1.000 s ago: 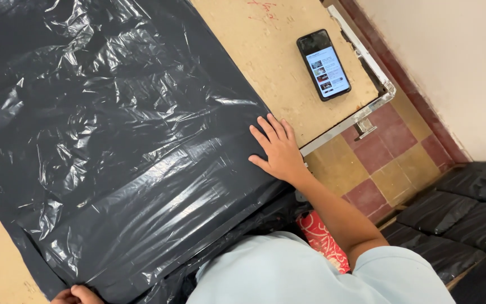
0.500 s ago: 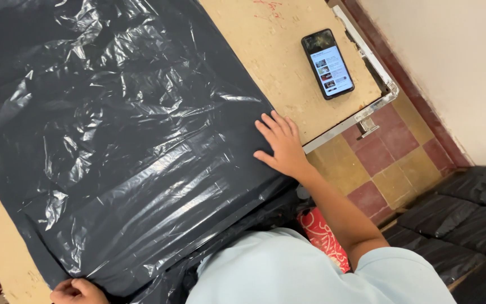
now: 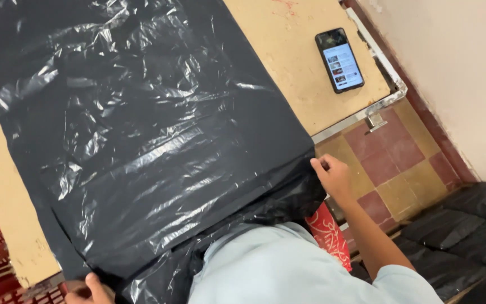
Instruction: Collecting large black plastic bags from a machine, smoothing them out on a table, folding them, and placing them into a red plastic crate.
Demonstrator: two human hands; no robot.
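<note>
Head view, looking down. I see a large black plastic sheet spread over most of a tan tabletop, its surface creased and glossy. The near edge hangs over the near side of the tabletop, against my light blue shirt.

Right hand: at the near right corner of the sheet, where the tabletop's metal edge trim ends. Its fingers are curled narrow on the sheet's edge, apparently pinching it; the exact grip is hard to make out.

Left hand: at the near left corner, cut off by the bottom of the frame. It touches the sheet's edge, but I cannot tell whether its fingers are closed on the plastic.

Progress, as I judge it: the sheet lies broadly flat and covers the tabletop; wrinkles remain throughout, and the two near corners are not yet settled.

Other items: a smartphone with a lit screen lies on bare tabletop at far right, well apart from the sheet. A red patterned object shows below the right hand, partly hidden. Dark cushions lie on the tiled floor at right. The sheet's far edge runs out of frame
</note>
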